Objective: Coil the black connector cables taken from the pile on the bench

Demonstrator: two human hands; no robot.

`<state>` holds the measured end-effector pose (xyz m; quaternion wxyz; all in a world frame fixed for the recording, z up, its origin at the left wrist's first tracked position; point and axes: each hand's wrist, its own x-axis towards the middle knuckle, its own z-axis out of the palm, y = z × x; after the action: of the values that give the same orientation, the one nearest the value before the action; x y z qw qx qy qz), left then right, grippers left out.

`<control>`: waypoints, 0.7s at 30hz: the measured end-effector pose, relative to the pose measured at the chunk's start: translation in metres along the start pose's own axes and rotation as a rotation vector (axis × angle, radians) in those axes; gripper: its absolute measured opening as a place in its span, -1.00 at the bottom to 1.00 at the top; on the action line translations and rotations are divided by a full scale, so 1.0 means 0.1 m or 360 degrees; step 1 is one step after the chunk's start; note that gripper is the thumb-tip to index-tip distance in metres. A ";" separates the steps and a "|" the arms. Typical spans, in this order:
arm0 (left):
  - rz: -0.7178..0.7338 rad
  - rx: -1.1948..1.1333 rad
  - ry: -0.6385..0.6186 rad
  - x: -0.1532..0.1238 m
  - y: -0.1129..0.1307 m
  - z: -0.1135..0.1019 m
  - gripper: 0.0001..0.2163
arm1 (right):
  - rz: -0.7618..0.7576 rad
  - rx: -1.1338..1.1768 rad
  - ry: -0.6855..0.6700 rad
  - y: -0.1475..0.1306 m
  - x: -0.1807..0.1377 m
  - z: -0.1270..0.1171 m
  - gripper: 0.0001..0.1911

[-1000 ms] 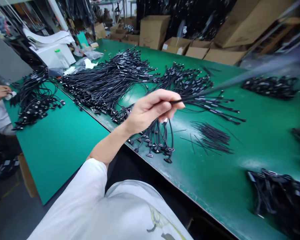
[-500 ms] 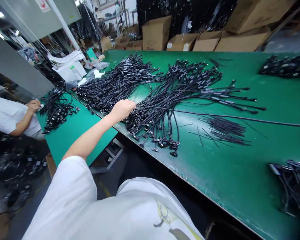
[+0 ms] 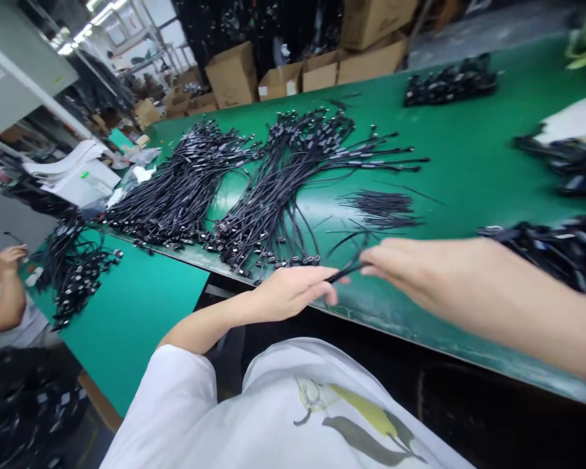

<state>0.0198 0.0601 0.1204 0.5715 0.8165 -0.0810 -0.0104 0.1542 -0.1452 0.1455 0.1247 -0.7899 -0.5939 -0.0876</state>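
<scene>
In front of my body, a black cable [image 3: 346, 270] runs between my two hands, partly looped and blurred by motion. My left hand [image 3: 297, 290] is closed round one part of it, thumb and fingers together. My right hand [image 3: 405, 264] pinches it just to the right, seen from the back, so its fingertips are partly hidden. Behind my left hand spreads a pile of black cables [image 3: 283, 176], their connector ends at the table's front edge. A small heap of thin black ties or strips [image 3: 385, 207] lies beyond my right hand.
Another cable pile [image 3: 176, 182] lies farther left on the green table [image 3: 469, 169]. Bundled cables [image 3: 542, 244] lie at the right, with another bundle [image 3: 449, 81] behind. A co-worker's hand [image 3: 8, 259] is at far left, beside more cables [image 3: 85, 273]. Cardboard boxes [image 3: 232, 75] line the back.
My left hand has come from the cable pile towards my body. My right hand has come into view and both now hold the cable. The view has swung to the right.
</scene>
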 end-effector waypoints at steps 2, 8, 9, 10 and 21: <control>-0.0184 -0.0302 -0.0098 -0.02 -0.04 -0.01 -0.61 | 0.0048 -0.0033 0.0003 0.19 0.10 -0.09 -0.21; -0.0505 -0.1147 0.0122 -0.17 -0.12 -0.41 -0.62 | 0.0557 0.0235 0.0041 1.03 -0.06 0.11 -0.13; -0.0471 -0.1245 0.0222 -0.19 -0.11 -0.47 -0.63 | 0.0548 0.0347 0.0008 1.10 -0.11 0.20 -0.13; -0.0416 -0.1336 0.0342 -0.19 -0.10 -0.51 -0.65 | 0.0496 0.0424 0.0005 1.13 -0.17 0.29 -0.13; -0.0305 -0.1412 0.0744 0.15 -0.26 -0.44 -0.54 | -0.0271 -0.0423 0.0503 0.37 -0.26 0.35 -0.70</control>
<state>0.0427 0.1077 0.1128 0.8625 0.4794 0.1366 0.0869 0.1823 -0.1681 0.1014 0.1032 -0.7230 -0.6147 -0.2981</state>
